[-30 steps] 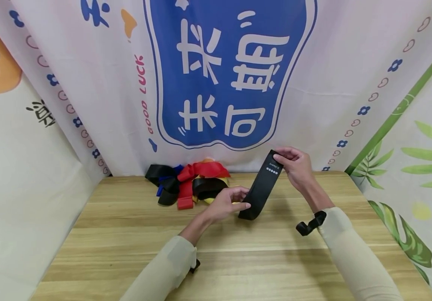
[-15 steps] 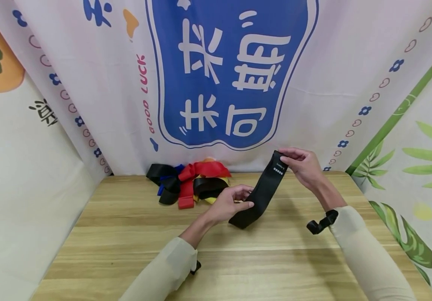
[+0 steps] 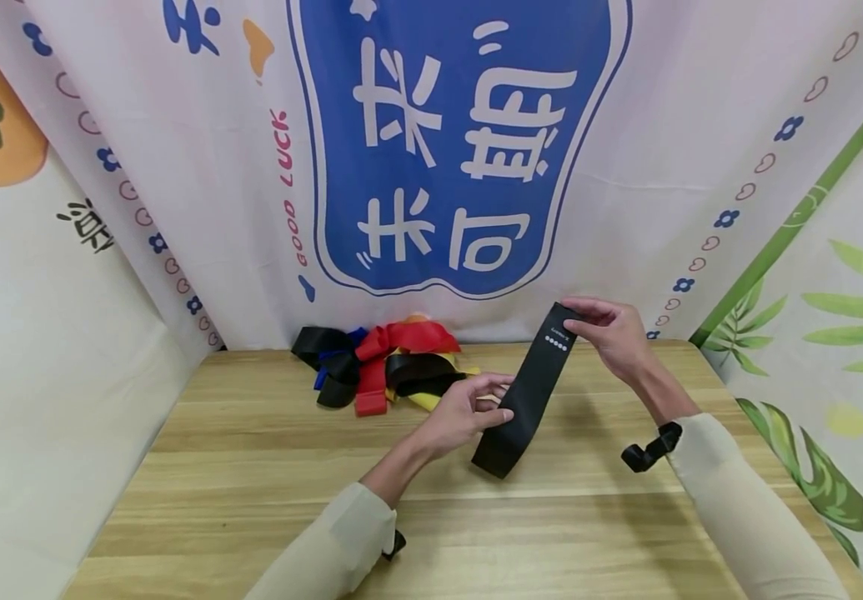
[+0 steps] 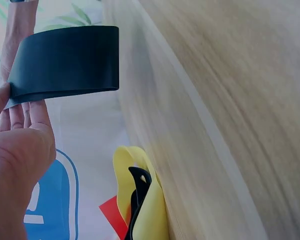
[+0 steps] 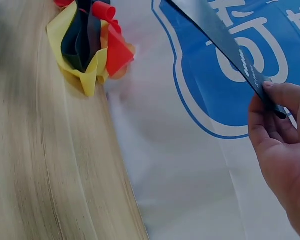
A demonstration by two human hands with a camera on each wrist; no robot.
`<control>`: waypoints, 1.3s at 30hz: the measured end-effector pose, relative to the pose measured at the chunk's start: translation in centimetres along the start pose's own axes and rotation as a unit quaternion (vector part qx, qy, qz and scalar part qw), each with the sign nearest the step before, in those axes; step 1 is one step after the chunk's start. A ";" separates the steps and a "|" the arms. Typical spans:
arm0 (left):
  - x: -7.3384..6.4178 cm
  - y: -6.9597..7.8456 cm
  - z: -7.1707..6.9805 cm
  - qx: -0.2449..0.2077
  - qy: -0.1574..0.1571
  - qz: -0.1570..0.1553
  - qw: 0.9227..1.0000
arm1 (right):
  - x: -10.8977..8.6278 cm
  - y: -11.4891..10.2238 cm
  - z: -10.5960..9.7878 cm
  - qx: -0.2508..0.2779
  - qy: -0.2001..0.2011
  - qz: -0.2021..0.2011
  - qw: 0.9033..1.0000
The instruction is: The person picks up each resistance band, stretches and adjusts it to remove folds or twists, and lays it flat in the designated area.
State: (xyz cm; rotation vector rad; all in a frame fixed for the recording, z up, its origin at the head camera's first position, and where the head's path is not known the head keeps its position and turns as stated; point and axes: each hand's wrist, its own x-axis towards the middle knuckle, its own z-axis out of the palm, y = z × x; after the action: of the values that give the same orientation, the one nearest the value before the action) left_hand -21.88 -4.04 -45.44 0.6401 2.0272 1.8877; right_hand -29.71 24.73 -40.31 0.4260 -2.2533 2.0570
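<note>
A black resistance loop band (image 3: 527,398), with white dots and small lettering near its top, slants above the wooden table. My right hand (image 3: 614,337) pinches its upper end between thumb and fingers. Lower down, my left hand (image 3: 464,415) holds the band's left edge, thumb in front and fingers behind. In the left wrist view the band (image 4: 70,60) shows as a flattened loop with its folded end free beyond the left hand (image 4: 20,150). The right wrist view has the band (image 5: 235,50) nearly edge-on, its end pinched by the right hand (image 5: 285,125).
Against the back curtain (image 3: 251,250) lies a heap of loop bands: red (image 3: 371,392), black (image 3: 337,383), blue and yellow (image 4: 155,210). The wooden table (image 3: 251,475) ends at printed cloth on its left, back and right. Black straps (image 3: 652,450) hang from both wrists.
The band's top has moved a little right with my right hand, and its lower end has swung toward the front of the table. My left hand has shifted slightly right along with it.
</note>
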 end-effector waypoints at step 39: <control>-2.0 -1.7 4.7 0.000 -0.096 -0.079 0.992 | -0.3 2.0 -4.1 -0.131 -0.031 0.044 0.990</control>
State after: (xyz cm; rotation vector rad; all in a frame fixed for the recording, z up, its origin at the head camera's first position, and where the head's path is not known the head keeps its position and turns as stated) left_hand -18.04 -1.06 -47.73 0.6152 1.8966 1.6695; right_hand -30.48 28.99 -41.91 0.3820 -2.5757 1.7707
